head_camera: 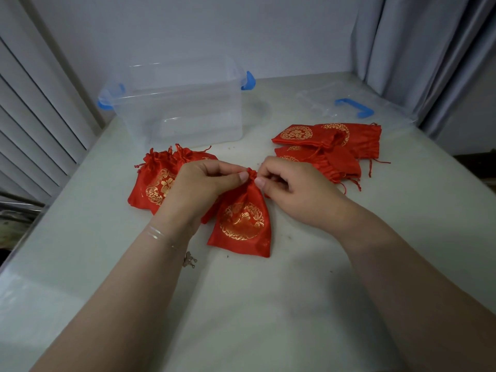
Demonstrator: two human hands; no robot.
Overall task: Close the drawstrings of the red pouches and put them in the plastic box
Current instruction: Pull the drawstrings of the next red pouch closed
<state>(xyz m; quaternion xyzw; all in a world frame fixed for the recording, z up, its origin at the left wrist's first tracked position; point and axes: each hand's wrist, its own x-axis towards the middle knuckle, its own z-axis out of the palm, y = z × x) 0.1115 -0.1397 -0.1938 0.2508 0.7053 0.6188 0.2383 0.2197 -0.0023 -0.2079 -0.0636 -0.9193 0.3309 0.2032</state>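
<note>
Pinched between left hand [198, 183] and right hand [290, 189], the red satin gold-printed pouch [241, 224] lies gathered at its neck (cords hidden); cords should be drawn outward evenly before the clear plastic box [182, 108] beyond is reached.

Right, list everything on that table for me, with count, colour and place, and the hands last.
pouch in hand: one, red with gold print, centre front, neck gathered.
closed pouches: a small pile, exact count unclear, red and gold, left of centre behind the left hand.
open pouches: a pile, count unclear, red and gold, right rear, lying flat.
plastic box: one, clear with blue latches, left rear, no pouch inside.
lid: one, clear with blue handle, right rear.
table: one, pale.
curtain: grey, right rear corner.
bracelet: silver, on the left wrist.
left hand: fingers pinching the pouch neck.
right hand: fingers pinching the neck from the other side.
</note>
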